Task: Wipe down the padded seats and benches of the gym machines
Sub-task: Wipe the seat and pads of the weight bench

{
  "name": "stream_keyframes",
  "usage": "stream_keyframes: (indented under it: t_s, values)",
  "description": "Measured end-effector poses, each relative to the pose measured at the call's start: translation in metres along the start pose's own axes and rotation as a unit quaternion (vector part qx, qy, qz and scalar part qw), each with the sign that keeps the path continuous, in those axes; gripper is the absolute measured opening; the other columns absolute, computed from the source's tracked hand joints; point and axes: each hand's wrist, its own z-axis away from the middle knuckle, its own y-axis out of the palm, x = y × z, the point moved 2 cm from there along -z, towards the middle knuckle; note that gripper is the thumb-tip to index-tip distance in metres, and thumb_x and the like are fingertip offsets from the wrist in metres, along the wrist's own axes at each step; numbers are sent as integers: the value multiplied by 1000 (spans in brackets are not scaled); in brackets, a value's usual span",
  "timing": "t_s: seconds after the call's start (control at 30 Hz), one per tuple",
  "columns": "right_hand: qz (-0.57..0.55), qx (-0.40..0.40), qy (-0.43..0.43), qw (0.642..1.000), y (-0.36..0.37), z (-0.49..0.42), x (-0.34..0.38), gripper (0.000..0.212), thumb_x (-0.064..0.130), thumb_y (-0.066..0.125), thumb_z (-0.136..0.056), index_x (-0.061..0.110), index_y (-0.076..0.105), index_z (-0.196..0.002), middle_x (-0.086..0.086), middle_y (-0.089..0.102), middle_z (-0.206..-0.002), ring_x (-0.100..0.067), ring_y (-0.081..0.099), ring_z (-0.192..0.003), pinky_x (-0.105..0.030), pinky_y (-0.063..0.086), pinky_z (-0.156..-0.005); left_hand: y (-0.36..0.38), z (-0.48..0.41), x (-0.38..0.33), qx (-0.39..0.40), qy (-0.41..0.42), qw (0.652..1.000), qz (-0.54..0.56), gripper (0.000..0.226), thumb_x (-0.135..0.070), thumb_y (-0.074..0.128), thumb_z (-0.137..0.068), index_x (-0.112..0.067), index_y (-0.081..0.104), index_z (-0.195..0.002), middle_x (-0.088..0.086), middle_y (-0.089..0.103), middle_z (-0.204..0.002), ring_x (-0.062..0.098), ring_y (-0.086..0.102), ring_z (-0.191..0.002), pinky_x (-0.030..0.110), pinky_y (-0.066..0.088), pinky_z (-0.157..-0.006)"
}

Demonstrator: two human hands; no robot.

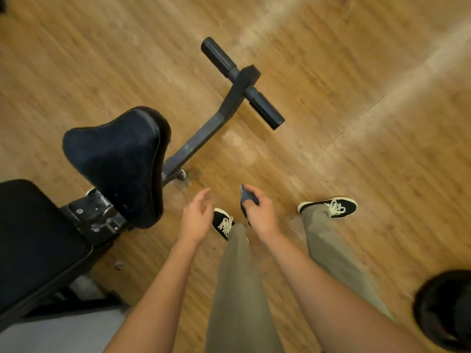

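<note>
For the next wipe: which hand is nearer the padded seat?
Left. The left hand is open beside the padded seat, not touching; the right hand, gripping the cloth, is farther off.

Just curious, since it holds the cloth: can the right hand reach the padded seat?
Likely yes: the right hand, gripping the cloth, is near the seat; only the left hand lies between.

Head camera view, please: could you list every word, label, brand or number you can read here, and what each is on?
None: no readable text anywhere. The padded seat, the bench pad, the foot roller bar, the cloth in the right hand and the shoes show no lettering.
</note>
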Motion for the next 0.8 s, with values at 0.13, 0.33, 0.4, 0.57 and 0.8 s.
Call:
stream_keyframes:
  t_s: [0.13,0.33,0.4,0.57,0.8]
  values:
    - [-21,-21,20,999,-90,-7,9,39,9,52,-94,27,64,-128,-1,67,-99,-6,51,-59,-19,36,-53,50,-4,-45,128,-59,990,-22,36,-19,52,-100,-16,57,-135,2,63,-128,15,59,-118,25,42,-98]
    - [-62,-77,25,995,-238,0,19,35,13,62,-90,23,66,-124,2,61,-80,-4,49,-54,-22,39,-53,123,-7,-170,220,-55,966,-127,29,-24,57,-98,-13,64,-124,7,70,-116,20,63,-104,26,44,-87]
    - [-96,-101,29,990,-284,7,22,38,10,64,-88,23,66,-123,-1,62,-84,-4,51,-59,-19,40,-56,148,-1,-220,224,-26,962,-153,32,-27,57,-98,-13,64,-125,6,68,-117,21,61,-109,27,43,-90]
    - [-184,-202,47,961,-402,30,20,37,5,66,-85,14,69,-121,1,68,-97,-13,62,-85,-22,44,-75,225,25,-355,280,69,929,-232,32,-25,52,-100,-14,59,-129,1,64,-102,16,60,-95,22,40,-78]
    - [-282,-325,61,901,-529,71,10,34,3,66,-82,15,72,-114,-1,71,-100,-14,63,-87,-14,45,-71,312,51,-505,339,221,839,-363,34,-25,52,-99,-14,61,-129,9,67,-105,23,59,-89,26,39,-75]
